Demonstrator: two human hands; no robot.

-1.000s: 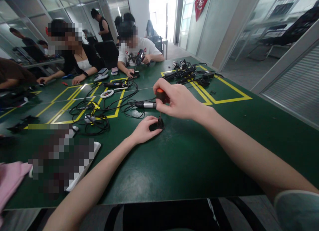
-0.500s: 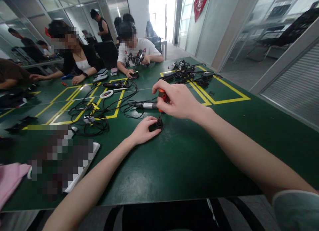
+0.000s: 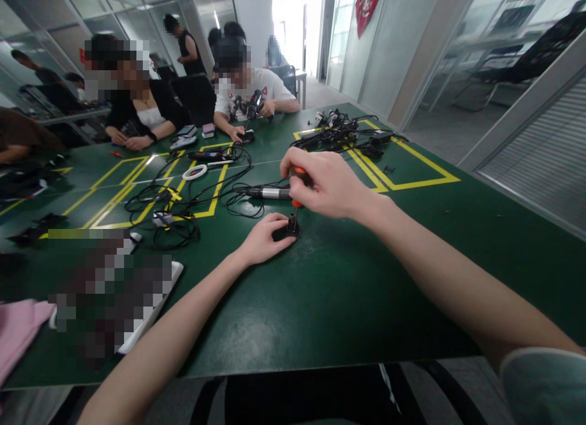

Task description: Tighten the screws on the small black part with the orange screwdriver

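My left hand (image 3: 266, 240) rests on the green table, thumb and fingers closed around a small round black part (image 3: 293, 231) with a short upright post. Above it, my right hand (image 3: 320, 184) grips a screwdriver (image 3: 298, 203) with an orange-red and dark handle. Its thin shaft points down at the black part; whether the tip sits in a screw I cannot tell. Just behind my hands lies a black and silver pen-shaped tool (image 3: 274, 193) with a cable.
Tangled black cables (image 3: 176, 229) lie left, near a white tape roll (image 3: 195, 172). More cables and black devices (image 3: 336, 132) are heaped at the back right. A white-edged tablet-like item (image 3: 176, 272) sits left of my forearm. Across the table a person (image 3: 256, 89) holds a power tool (image 3: 254, 105).
My right hand's fingers have shifted slightly around the screwdriver handle. My left hand stays on the black part. Across the table, a seated person has drawn both hands together.
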